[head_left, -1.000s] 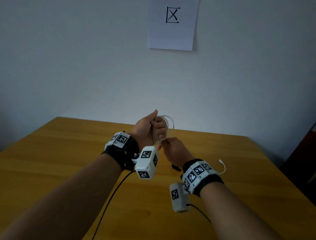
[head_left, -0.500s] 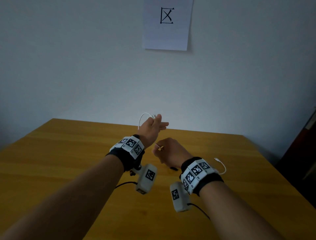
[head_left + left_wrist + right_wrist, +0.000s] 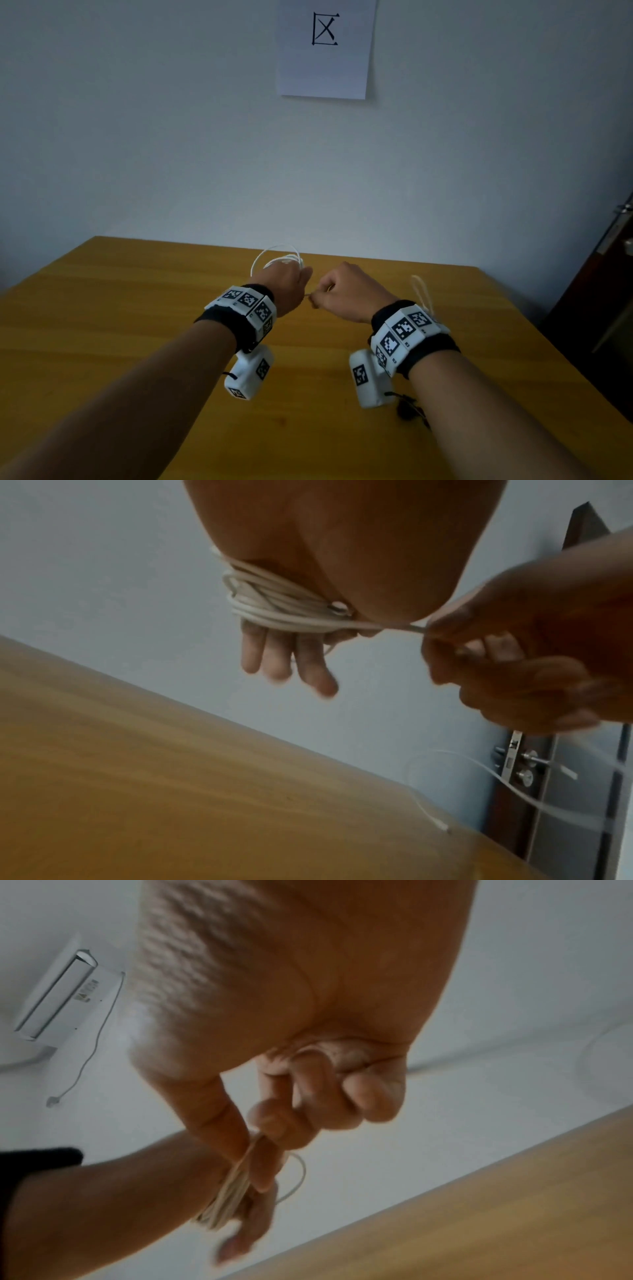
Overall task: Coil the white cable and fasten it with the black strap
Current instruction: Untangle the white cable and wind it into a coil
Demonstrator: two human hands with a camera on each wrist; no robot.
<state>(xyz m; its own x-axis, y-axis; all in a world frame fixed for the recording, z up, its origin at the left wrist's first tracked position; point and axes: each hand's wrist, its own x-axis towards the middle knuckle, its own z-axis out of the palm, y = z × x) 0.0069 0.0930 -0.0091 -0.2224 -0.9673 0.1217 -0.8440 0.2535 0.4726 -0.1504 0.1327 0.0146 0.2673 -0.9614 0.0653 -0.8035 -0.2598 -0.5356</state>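
- Left hand (image 3: 289,284): back turned up now rather than thumb-up as half a second ago, fingers (image 3: 313,666) straight and pointing away, several turns of the white cable (image 3: 274,607) wound round the palm.
- Right hand (image 3: 346,291): fisted just beside the left, thumb and forefinger pinching the cable's taut run; closer to the left hand than before.
- Thin, round, smooth cable; one loop arching above the left hand, loose tail with a small plug end swinging past the right wrist.
- Black strap (image 3: 407,411): small dark shape on the table (image 3: 102,325) below the right forearm; shape hard to tell.
- Yellow wood-grain tabletop beneath both hands; pale wall beyond, with a paper sheet (image 3: 323,48) bearing a black mark.
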